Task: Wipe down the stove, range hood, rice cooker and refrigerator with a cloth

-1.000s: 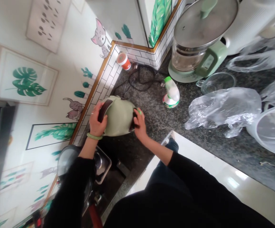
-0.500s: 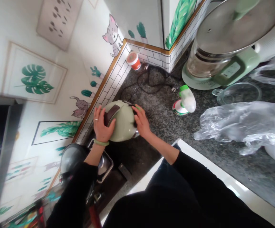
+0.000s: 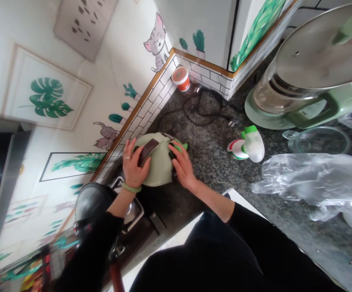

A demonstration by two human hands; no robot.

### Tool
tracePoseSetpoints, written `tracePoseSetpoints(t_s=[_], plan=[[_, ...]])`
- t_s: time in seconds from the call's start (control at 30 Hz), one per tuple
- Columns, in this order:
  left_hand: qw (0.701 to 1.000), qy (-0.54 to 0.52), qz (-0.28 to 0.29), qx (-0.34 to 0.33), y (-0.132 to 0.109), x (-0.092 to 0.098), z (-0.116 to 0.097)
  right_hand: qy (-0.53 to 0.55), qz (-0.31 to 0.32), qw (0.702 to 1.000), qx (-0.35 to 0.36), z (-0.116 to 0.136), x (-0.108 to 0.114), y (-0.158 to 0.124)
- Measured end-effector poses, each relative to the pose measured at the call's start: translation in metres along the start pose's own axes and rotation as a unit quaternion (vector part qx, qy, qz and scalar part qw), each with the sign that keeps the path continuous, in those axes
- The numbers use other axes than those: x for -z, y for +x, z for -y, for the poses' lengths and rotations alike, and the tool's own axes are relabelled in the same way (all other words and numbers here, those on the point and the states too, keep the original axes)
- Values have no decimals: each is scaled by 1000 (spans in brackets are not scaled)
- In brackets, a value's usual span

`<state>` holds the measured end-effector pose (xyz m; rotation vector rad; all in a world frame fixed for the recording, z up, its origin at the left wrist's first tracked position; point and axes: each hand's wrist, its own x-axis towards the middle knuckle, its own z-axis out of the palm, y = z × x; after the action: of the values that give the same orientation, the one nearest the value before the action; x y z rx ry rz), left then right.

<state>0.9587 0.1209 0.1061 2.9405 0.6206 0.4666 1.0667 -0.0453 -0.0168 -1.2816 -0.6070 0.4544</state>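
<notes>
Both hands have shifted their hold on the pale green domed appliance, which now sits lower and more level than a second ago.

Left hand, wearing a green bracelet, wraps over the brown handle; right hand presses the opposite side with fingers spread, so the two clasp it between them. It appears to rest on the dark speckled table, against the tiled wall. A spray bottle lies nearby, with a crumpled plastic bag beyond.
</notes>
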Motion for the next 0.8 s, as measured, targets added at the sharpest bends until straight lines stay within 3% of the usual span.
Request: tracePoseSetpoints(t_s=[0.07,0.17,0.27,0.33,0.4,0.53,0.6,0.7,0.8], plan=[[1000,-5,1,-5,0,1,0,-3,-1,1000,-3,5,-1,9],[1000,-2,11,1,0,1,1,27,20,999,-18,-15,-4,62],[1000,-5,14,-2,-1,1,0,92,162,982,-39,-41,-14,127],[1000,-11,9,-13,-1,2,0,134,242,959,-56,-51,-17,149],[1000,-9,5,-14,-2,2,-1,146,243,957,-62,-55,-14,145],[1000,6,16,-8,-4,4,0,97,157,977,-102,-56,11,106],[1000,3,20,-11,-5,4,1,101,180,972,-115,-53,17,107],[1000,-4,18,-13,-6,4,3,161,332,927,-63,-44,-1,149],[1000,-6,15,-18,-6,5,3,206,513,832,-47,-39,-41,201]])
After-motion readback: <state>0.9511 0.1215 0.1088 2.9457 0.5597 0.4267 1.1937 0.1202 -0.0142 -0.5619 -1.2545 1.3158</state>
